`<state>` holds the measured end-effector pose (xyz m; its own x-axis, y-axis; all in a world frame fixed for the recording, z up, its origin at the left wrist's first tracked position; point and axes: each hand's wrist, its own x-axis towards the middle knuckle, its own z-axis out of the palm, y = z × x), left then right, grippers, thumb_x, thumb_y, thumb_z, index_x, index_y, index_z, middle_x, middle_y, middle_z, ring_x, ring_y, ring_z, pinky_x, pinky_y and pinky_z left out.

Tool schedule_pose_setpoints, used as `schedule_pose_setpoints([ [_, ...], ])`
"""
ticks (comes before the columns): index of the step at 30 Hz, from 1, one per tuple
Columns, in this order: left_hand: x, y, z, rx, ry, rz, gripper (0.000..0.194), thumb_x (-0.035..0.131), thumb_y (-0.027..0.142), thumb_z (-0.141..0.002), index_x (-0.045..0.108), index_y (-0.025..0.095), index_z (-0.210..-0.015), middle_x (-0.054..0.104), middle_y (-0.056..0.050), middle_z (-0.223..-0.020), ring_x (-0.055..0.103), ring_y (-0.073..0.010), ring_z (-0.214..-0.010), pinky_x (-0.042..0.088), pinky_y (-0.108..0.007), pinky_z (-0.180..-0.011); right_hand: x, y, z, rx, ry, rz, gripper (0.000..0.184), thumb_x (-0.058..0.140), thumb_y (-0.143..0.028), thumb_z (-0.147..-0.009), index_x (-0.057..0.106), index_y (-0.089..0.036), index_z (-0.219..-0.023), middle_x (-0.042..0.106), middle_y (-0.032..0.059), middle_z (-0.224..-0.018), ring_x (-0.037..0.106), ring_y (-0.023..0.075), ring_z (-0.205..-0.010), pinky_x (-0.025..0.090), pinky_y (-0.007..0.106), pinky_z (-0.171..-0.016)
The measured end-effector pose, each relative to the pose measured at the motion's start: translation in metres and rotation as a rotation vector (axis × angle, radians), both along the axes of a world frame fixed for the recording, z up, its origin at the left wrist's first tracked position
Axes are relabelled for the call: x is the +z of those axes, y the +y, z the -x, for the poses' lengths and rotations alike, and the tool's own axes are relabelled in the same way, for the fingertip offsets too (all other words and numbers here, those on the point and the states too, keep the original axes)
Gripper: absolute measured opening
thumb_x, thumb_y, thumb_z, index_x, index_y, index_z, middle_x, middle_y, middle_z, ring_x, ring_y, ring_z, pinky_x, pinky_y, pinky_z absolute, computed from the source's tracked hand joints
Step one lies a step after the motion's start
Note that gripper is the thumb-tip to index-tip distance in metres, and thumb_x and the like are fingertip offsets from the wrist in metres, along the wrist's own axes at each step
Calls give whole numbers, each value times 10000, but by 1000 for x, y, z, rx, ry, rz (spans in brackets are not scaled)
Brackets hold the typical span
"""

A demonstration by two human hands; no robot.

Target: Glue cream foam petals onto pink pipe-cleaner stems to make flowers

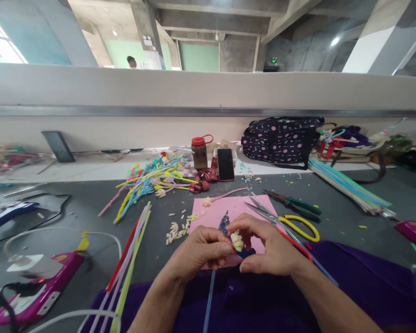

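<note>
In the head view, my left hand point(208, 247) pinches a small pale-yellow and cream flower point(237, 241) at its base. A light-blue stem point(210, 300) hangs below that hand; whether it joins the flower is hidden. My right hand point(263, 245) curves around the flower's far side, thumb and fingers apart, fingertips close to the petals. Whether they touch cannot be made out. Under both hands lies a pink sheet point(203, 208). On it are a dark blue patterned pointed item point(224, 223), partly covered by my hands, and another small cream flower point(207, 201) on a pink stem.
Yellow-handled scissors point(300, 226) and green-handled pliers point(305, 209) lie right. Short cream pieces point(175, 233) lie left, near loose pipe cleaners point(131, 259) and a magenta glue gun point(52, 289). Behind stand a bottle point(199, 159), a phone point(225, 165) and a dark bag point(280, 141).
</note>
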<state>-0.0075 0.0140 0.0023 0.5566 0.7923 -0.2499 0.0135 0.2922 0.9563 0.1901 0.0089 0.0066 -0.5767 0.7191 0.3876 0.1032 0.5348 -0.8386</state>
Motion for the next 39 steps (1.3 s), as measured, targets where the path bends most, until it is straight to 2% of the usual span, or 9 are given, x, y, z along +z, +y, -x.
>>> schedule_pose_setpoints([
  [8,0,0,0,-6,28,-5,260,715,368,-648,642,123,-601,569,25,-463,444,-42,-371,323,-160,-395,-1,0,0,27,20,41,461,727,-376,-679,579,-195,-1077,551,33,-934,504,142,-750,420,266,-643],
  [15,0,-1,-1,111,-66,22,201,692,323,-687,638,131,-658,577,22,-486,445,-38,-381,307,-149,-385,-9,-1,1,-45,103,187,679,741,-198,-652,433,-273,-1253,532,24,-1055,530,103,-687,452,240,-601],
  [19,-1,-1,0,225,-166,49,186,693,305,-689,634,130,-704,620,-5,-551,500,-60,-410,348,-162,-405,-14,2,3,-156,166,274,531,663,-182,-729,462,-283,-1210,539,13,-1036,528,81,-637,445,227,-573],
  [24,2,-3,-2,462,-267,-17,174,686,292,-702,675,122,-741,652,-38,-665,563,-94,-560,402,-172,-479,-23,3,16,-189,147,482,190,629,-276,-783,619,-194,-955,611,5,-786,531,89,-585,426,206,-522],
  [27,3,-5,-5,553,-290,-86,131,694,246,-698,705,123,-744,656,-51,-823,569,-109,-739,443,-185,-643,-27,-3,30,-161,198,559,195,637,-294,-785,635,-205,-959,613,-6,-772,527,73,-551,414,183,-490],
  [29,2,-7,-8,533,-320,-107,106,692,221,-699,712,122,-731,638,-51,-862,558,-117,-794,438,-194,-705,-27,-7,38,-150,272,557,225,641,-289,-787,626,-235,-1006,602,-19,-793,533,67,-558,420,174,-496],
  [31,0,-9,-12,478,-364,-74,94,689,213,-697,710,124,-718,619,-46,-835,552,-119,-756,440,-206,-669,-26,-10,44,-141,331,534,202,637,-280,-795,627,-250,-995,569,-43,-733,524,60,-550,415,161,-497],
  [34,-1,-12,-16,397,-417,-38,98,680,227,-699,701,131,-696,588,-34,-764,541,-122,-661,434,-228,-582,-24,-12,49,-129,365,480,95,623,-285,-810,651,-217,-869,514,-50,-667,508,57,-543,404,153,-493],
  [39,3,-14,-17,385,-357,-114,106,696,243,-679,704,138,-686,572,-20,-667,532,-125,-590,425,-242,-558,-23,-11,48,-108,364,434,171,585,-304,-838,629,-172,-738,517,-39,-645,498,62,-524,393,165,-488],
])
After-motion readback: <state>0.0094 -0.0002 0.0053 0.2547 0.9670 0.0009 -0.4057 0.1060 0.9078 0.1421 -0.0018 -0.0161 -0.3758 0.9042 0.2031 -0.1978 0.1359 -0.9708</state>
